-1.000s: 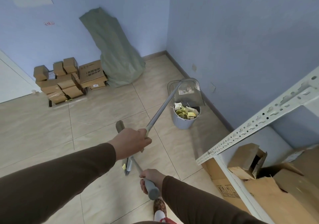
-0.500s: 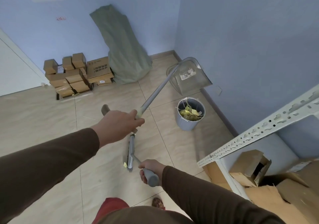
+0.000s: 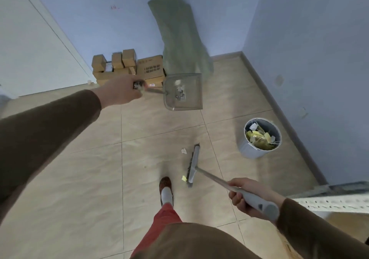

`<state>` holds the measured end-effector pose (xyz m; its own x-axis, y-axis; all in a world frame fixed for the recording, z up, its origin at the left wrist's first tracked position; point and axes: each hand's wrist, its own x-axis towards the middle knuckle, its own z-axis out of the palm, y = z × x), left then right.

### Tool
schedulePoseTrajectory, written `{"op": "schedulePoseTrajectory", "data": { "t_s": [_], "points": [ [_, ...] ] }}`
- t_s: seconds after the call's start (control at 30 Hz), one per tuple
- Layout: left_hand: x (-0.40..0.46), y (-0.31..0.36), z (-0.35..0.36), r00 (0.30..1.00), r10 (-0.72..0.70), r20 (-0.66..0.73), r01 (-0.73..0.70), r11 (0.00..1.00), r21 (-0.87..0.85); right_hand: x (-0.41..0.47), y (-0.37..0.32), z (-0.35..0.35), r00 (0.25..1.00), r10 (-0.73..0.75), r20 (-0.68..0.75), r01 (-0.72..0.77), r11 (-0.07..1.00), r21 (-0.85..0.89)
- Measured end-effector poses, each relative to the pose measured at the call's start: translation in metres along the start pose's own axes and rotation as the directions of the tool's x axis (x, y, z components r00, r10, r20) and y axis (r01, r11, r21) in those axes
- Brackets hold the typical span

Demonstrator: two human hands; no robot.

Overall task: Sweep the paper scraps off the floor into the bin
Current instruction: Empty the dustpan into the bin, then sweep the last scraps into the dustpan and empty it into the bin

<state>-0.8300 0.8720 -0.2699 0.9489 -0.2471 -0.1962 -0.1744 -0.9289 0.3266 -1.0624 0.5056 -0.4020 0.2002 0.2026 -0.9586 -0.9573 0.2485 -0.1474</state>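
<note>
Nearest, at the lower right, the right hand (image 3: 246, 197) is curled tight round the grey grip of the broom (image 3: 193, 166), whose handle slants down and left to the head resting on the tiled floor (image 3: 79, 178). Just left of that head lie two paper scraps: a yellow scrap (image 3: 184, 178) touching or almost touching the near end of the bristles, and a white scrap (image 3: 184, 150) a little apart from the far end. A foot (image 3: 166, 190) in a brown shoe stands near the yellow one, on its left.

Farther right, beside the blue wall, the grey bin (image 3: 259, 138) stands upright on the floor, holding yellow and white paper. It is well apart from the broom head.

Farther still, on the left, the left hand (image 3: 119, 91) grips the handle of the clear dustpan (image 3: 183, 91), held up off the floor; the pan is blurred, and what looks like a label or bits of paper shows through it, though I cannot tell which.

Against the far wall sit stacked cardboard boxes (image 3: 127, 65), with a green sack (image 3: 180, 37) leaning just to their right.
</note>
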Motion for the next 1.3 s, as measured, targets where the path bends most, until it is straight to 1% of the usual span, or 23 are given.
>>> {"op": "schedulePoseTrajectory", "data": {
  "t_s": [0.13,0.27,0.37,0.57,0.63,0.7,0.8,0.87,0.93,0.97,1.0,1.07,1.1,1.13,1.17,1.2,1.3],
  "points": [
    [0.048,-0.08,-0.008,0.984,-0.174,0.03,0.176,0.976,-0.131,0.017,-0.037,0.034,0.996,0.06,-0.072,-0.058,0.998,0.025],
    [0.099,-0.168,-0.013,0.94,-0.315,0.134,0.339,0.908,-0.245,0.029,-0.077,0.073,0.987,0.104,-0.125,-0.103,0.995,0.015],
    [0.136,-0.217,-0.015,0.915,-0.341,0.216,0.39,0.886,-0.252,0.03,-0.104,0.097,0.98,0.146,-0.135,-0.145,0.989,0.021],
    [0.207,-0.277,-0.004,0.879,-0.368,0.302,0.44,0.872,-0.216,0.036,-0.141,0.135,0.973,0.182,-0.14,-0.171,0.981,0.086],
    [0.223,-0.292,0.0,0.887,-0.379,0.264,0.427,0.891,-0.154,0.04,-0.147,0.141,0.971,0.167,-0.171,-0.158,0.985,0.066],
    [0.236,-0.303,0.001,0.913,-0.386,0.136,0.39,0.921,-0.002,0.043,-0.151,0.145,0.969,0.119,-0.217,-0.117,0.993,0.023],
    [0.248,-0.315,0.0,0.918,-0.395,-0.022,0.392,0.9,0.193,0.049,-0.153,0.143,0.974,0.049,-0.221,-0.064,0.996,-0.061],
    [0.253,-0.323,0.002,0.908,-0.414,-0.071,0.418,0.876,0.241,0.047,-0.156,0.14,0.979,0.041,-0.197,-0.049,0.998,-0.036],
    [0.259,-0.326,0.006,0.903,-0.42,-0.092,0.429,0.871,0.238,0.044,-0.158,0.135,0.988,0.037,-0.149,-0.025,0.996,0.084],
    [0.259,-0.327,0.007,0.903,-0.417,-0.1,0.429,0.874,0.23,0.045,-0.156,0.134,0.99,0.028,-0.14,-0.012,0.994,0.111],
    [0.26,-0.329,0.008,0.906,-0.409,-0.108,0.423,0.878,0.224,0.047,-0.153,0.132,0.988,0.013,-0.154,-0.002,0.997,0.071],
    [0.259,-0.327,0.012,0.918,-0.373,-0.136,0.396,0.883,0.252,0.053,-0.143,0.129,0.97,-0.08,-0.228,0.031,0.977,-0.212],
    [0.258,-0.325,0.014,0.927,-0.341,-0.155,0.373,0.884,0.281,0.055,-0.142,0.129,0.966,-0.113,-0.231,0.037,0.949,-0.313],
    [0.257,-0.321,0.016,0.939,-0.302,-0.166,0.34,0.889,0.307,0.057,-0.143,0.128,0.967,-0.117,-0.228,0.04,0.947,-0.317],
    [0.254,-0.314,0.019,0.948,-0.271,-0.164,0.311,0.894,0.321,0.058,-0.147,0.125,0.967,-0.111,-0.228,0.046,0.962,-0.27],
    [0.252,-0.307,0.024,0.956,-0.25,-0.157,0.289,0.901,0.322,0.058,-0.151,0.119,0.965,-0.123,-0.23,0.059,0.962,-0.266],
    [0.238,-0.278,0.043,0.965,-0.235,-0.117,0.26,0.917,0.303,0.049,-0.161,0.104,0.954,-0.199,-0.223,0.085,0.896,-0.436]
  ]
}}
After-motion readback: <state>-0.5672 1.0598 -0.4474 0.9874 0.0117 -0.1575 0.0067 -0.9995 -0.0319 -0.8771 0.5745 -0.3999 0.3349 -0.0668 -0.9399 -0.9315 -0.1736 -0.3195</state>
